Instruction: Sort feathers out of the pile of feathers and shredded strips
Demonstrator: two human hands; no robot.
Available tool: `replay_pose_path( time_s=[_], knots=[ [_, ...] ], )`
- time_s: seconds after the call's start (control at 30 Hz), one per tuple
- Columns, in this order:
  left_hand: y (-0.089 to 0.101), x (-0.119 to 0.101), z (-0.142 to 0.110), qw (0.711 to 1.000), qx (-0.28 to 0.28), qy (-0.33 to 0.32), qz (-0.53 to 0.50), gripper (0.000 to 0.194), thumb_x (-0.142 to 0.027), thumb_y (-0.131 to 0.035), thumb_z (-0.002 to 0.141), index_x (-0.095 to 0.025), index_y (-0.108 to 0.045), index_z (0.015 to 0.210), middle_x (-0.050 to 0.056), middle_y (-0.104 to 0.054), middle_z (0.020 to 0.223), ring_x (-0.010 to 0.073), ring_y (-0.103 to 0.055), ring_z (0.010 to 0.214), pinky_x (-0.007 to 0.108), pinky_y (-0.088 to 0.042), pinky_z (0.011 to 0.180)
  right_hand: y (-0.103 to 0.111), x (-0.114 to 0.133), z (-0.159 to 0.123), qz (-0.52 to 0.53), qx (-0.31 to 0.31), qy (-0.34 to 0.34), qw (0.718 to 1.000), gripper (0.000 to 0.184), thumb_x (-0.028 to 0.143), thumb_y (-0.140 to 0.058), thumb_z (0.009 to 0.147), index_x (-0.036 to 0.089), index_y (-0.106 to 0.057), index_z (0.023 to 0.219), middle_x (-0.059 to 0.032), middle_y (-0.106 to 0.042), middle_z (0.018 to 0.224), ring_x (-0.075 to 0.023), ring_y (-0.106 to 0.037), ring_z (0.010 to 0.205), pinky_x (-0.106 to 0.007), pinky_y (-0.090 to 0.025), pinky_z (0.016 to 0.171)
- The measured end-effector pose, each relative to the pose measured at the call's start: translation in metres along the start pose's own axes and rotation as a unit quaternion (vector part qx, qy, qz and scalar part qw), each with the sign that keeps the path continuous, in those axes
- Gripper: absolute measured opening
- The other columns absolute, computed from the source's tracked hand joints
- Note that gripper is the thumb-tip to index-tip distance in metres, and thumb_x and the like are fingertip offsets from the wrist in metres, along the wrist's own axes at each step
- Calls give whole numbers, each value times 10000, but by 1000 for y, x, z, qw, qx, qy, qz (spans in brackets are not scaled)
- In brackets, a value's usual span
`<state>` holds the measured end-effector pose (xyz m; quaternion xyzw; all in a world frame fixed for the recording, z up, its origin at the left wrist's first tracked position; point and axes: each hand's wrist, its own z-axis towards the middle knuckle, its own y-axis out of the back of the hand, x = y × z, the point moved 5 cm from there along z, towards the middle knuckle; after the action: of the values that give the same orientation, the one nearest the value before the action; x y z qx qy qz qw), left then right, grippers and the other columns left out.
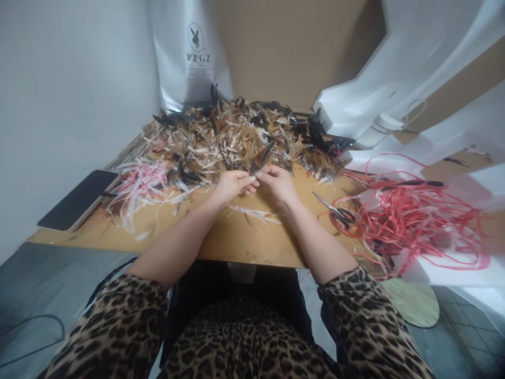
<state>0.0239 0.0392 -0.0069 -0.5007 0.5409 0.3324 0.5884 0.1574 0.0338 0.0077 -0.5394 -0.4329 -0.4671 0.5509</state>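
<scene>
Both hands meet over the middle of the wooden table [260,242], fingertips pinched close together. Between them a dark brown feather [263,157] points up and away from me, its base at the fingers. My left hand [235,185] is closed at the feather's base, and my right hand [277,181] pinches it from the other side. Just beyond the hands spreads a large heap of brown, white and black feathers [224,131]. Below the hands lie thin white strips [256,214] on the tabletop.
A phone-like dark slab [79,200] lies at the left edge, beside pink and white strands [140,181]. Scissors [337,210] rest at right, next to a tangle of red strips [418,216]. A white printed bag [193,58] stands behind the heap.
</scene>
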Motion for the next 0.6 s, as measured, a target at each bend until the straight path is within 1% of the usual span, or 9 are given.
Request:
replay_pose_path(
  time_s=[0.1, 0.2, 0.37, 0.47, 0.53, 0.57, 0.6],
  knots=[
    [-2, 0, -2, 999, 6, 25, -22, 127, -197, -715, 767, -78, -691, 727, 63, -705, 692, 48, -579, 500, 163, -431, 506, 0, -5, 2, 39, 11, -25, 999, 371, 400, -871, 492, 192, -596, 628, 41, -606, 601, -107, -542, 577, -285, -464, 650],
    [-5, 0, -4, 998, 5, 45, -35, 113, -176, -709, 771, -78, -685, 721, 56, -695, 668, 49, -575, 498, 162, -426, 500, 0, -10, 4, 54, 24, -42, 997, 378, 391, -875, 489, 192, -580, 616, 51, -577, 567, -101, -531, 548, -283, -462, 630],
    [-4, 2, -3, 998, 3, 55, -23, 119, -140, -693, 779, -74, -672, 683, 43, -663, 594, 46, -553, 470, 159, -406, 484, 0, -14, 5, 38, 40, -45, 997, 349, 372, -866, 502, 186, -591, 607, 43, -589, 564, -103, -531, 548, -277, -450, 620],
    [-3, 2, -1, 999, 4, 50, -19, 146, -144, -686, 786, -72, -663, 661, 38, -651, 578, 44, -546, 458, 160, -398, 474, 3, -7, 4, 6, 54, -33, 998, 296, 368, -839, 545, 180, -635, 651, 28, -621, 602, -105, -542, 571, -274, -445, 636],
    [-1, 1, -1, 999, -11, 44, -27, 139, -167, -700, 782, -77, -664, 682, 36, -661, 603, 39, -543, 461, 158, -394, 472, 13, 3, 6, -35, 43, -11, 998, 255, 370, -802, 588, 180, -665, 688, 19, -635, 624, -104, -536, 574, -271, -438, 631],
    [1, 1, 0, 998, -21, 43, -34, 134, -179, -709, 778, -80, -665, 699, 35, -668, 622, 36, -541, 466, 155, -393, 471, 22, 9, 9, -65, 22, 8, 998, 233, 360, -785, 602, 179, -677, 701, 19, -633, 626, -103, -528, 573, -266, -431, 621],
    [2, 0, 0, 998, -31, 42, -43, 132, -189, -717, 774, -83, -665, 714, 34, -674, 638, 32, -540, 470, 151, -391, 470, 36, 15, 13, -91, -21, 39, 995, 213, 345, -770, 608, 178, -681, 705, 17, -633, 631, -103, -521, 569, -264, -426, 611]
  ],
)
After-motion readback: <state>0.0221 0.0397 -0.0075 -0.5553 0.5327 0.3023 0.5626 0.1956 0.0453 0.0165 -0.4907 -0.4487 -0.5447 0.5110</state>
